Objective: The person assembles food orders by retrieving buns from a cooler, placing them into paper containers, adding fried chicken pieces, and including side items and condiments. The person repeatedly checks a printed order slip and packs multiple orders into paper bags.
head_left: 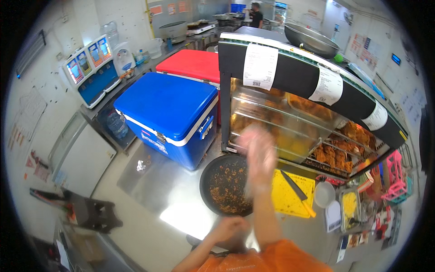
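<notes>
A round black pan (222, 181) with brown crumbs scattered over its inside rests on the metal counter. Just off its near edge is my left hand (231, 228), with fingers curled closed; whatever they may hold is hidden. My right hand (259, 156), in a clear plastic glove, is raised over the pan's right side, before the glass food warmer (281, 122). Motion smears its fingers. Fried pieces (333, 156) lie on racks inside the warmer. Beside my right forearm, a knife (294, 186) with a yellow handle lies on a yellow cutting board (281, 199).
Blue (167, 104) and red (190, 63) cool boxes stand left of the warmer. On the right are a round clear tub (324, 195), a white scale (333, 216) and a container of yellow food (350, 206). Another person (256, 18) stands far back.
</notes>
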`<action>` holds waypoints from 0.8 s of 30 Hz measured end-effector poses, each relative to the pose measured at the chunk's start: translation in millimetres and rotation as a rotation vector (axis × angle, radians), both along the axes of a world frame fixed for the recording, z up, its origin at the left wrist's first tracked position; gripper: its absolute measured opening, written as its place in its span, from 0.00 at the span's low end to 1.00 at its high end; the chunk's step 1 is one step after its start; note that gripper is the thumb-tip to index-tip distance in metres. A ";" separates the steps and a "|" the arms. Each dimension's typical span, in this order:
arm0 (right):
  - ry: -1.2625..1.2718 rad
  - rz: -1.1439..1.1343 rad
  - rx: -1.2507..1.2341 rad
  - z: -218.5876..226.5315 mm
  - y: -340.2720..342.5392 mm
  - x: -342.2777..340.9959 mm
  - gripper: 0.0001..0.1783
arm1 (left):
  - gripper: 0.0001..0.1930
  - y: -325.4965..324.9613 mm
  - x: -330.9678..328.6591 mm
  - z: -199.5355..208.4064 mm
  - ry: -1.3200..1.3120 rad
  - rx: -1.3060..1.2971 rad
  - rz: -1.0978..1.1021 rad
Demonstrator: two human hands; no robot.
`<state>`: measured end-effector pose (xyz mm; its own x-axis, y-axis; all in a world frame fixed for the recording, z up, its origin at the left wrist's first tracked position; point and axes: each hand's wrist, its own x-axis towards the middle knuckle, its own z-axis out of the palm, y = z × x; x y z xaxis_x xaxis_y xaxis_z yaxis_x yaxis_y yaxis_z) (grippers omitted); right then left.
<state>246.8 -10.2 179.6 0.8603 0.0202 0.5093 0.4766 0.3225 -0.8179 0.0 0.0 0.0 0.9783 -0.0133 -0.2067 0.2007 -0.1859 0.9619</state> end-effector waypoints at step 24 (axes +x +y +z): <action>0.307 0.206 -0.854 -83.8 267.3 -216.3 0.18 | 0.51 527.1 -133.9 91.9 -0.123 -0.216 0.590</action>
<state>30.5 257.1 95.8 0.8929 0.4502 0.0019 0.1999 -0.3925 -0.8978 -133.9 527.1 91.9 0.8503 0.5058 -0.1454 0.0958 0.1228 0.9878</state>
